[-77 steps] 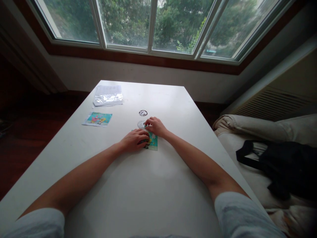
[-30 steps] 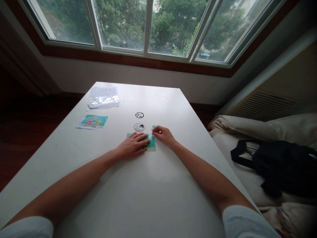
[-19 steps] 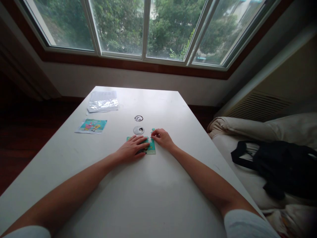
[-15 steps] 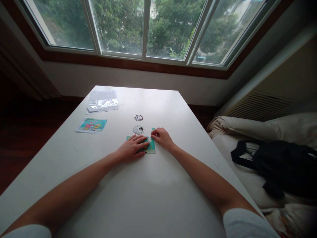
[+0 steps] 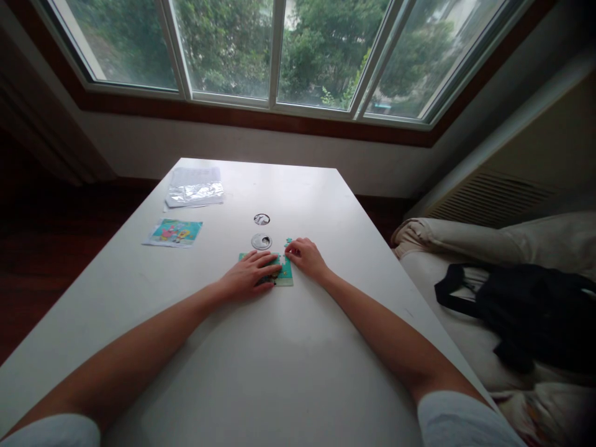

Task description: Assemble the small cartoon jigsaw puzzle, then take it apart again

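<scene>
A small teal jigsaw puzzle lies flat on the white table, with a pale gap near its upper right part. Across its left side rests my left hand, fingers spread, covering much of the picture. My right hand is at the puzzle's upper right edge, thumb and fingertips pinched together. What sits between those fingertips is too small to make out. Just beyond them is a loose teal puzzle piece.
Beyond the puzzle, two round inserts, a grey one and a smaller one, are set in the tabletop. At left lie a cartoon picture sheet and a clear plastic bag. A dark bag rests on the sofa.
The view has shifted very slightly. Both hands keep nearly the same places, the left on the puzzle and the right pinched at its upper right edge.
</scene>
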Available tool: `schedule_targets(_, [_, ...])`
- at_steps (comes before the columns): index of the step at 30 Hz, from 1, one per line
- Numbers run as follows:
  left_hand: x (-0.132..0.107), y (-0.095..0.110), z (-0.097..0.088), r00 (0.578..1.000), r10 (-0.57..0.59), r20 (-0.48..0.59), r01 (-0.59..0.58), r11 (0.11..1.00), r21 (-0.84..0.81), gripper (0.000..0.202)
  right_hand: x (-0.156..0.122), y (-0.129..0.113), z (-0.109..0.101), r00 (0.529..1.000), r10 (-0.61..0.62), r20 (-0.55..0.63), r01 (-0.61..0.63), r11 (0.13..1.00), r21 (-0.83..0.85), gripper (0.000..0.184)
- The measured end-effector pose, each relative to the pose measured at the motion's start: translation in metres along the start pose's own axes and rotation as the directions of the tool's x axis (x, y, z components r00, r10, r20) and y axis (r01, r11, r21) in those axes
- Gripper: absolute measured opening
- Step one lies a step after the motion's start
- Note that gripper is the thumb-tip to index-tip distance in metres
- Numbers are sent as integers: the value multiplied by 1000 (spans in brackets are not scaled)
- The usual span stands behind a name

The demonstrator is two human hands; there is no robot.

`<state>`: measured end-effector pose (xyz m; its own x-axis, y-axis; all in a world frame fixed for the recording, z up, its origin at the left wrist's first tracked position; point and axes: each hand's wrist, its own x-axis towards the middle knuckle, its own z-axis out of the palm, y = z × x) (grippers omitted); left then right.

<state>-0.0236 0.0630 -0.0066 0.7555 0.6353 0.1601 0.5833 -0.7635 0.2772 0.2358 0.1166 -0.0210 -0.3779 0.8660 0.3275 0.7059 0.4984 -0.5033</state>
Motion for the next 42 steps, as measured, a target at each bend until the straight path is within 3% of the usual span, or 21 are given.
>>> schedule_targets(6, [0,2,-1,1000,11,-6,-11,1000,-1,52,2,12,-1,998,5,-65,1,995,96,22])
schedule_targets(10, [0,3,-3,1000,18,-10,-18,1000,2,52,5,20,-3,999,-36,-22,36,999,-24,30])
schedule_targets(14, [1,3,-2,1000,23,-19,-23,1000,2,53,7,21,-6,997,-68,29,71,993,-91,27])
schedule_targets(20, [0,2,-1,999,26,-26,-26,1000,-4,53,11,20,-14,995,-23,101,23,1000,3,14])
schedule_targets(30, [0,2,-1,1000,12,-21,-12,1000,2,53,9,22,-6,997,66,29,-72,939,335,11])
schedule_targets(42, [1,2,0,999,7,-42,-7,1000,-13,53,3,-5,2,999,26,43,-39,940,339,13])
